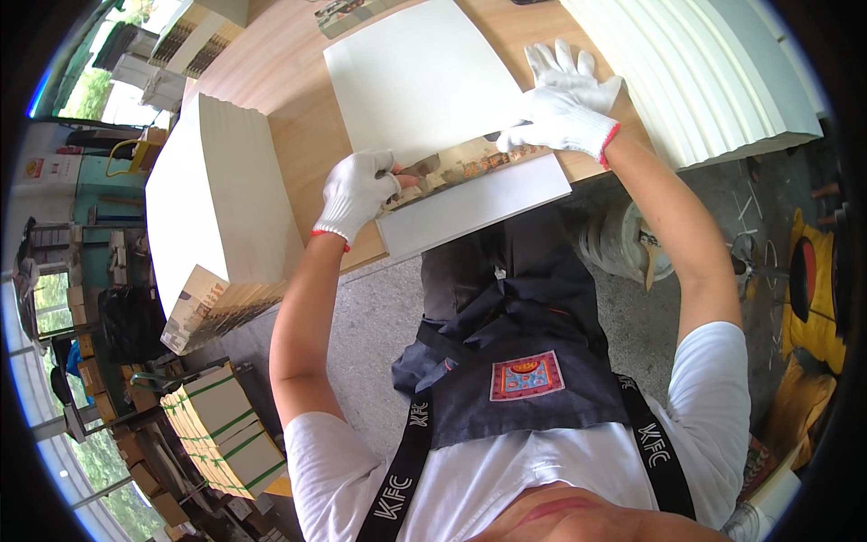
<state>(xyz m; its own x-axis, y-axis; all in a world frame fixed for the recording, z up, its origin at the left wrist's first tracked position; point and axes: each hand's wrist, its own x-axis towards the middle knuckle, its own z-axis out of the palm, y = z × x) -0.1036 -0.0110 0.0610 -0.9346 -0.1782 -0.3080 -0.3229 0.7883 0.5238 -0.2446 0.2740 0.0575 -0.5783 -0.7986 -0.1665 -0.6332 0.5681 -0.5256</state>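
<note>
On the wooden table before me lies a large white paper sheet (420, 68). A printed strip (461, 169) with a brown street picture runs along its near side, and a white paper strip (479, 206) lies nearest me. My left hand (355, 191), in a white glove with bare fingertips, is closed at the printed strip's left end, fingers curled on its edge. My right hand (562, 119), gloved in white with a red cuff, rests at the right end of the sheet, its fingers stretched out to the left. Just beyond it lies a loose white glove (578, 68), partly covered by that hand.
A tall stack of white sheets (226, 181) with printed edges stands at the left. Another thick white stack (695, 68) fills the table's right side. Green-strapped bundles (226, 429) sit lower left on the floor side. A white bucket (628, 244) stands under the table's right edge.
</note>
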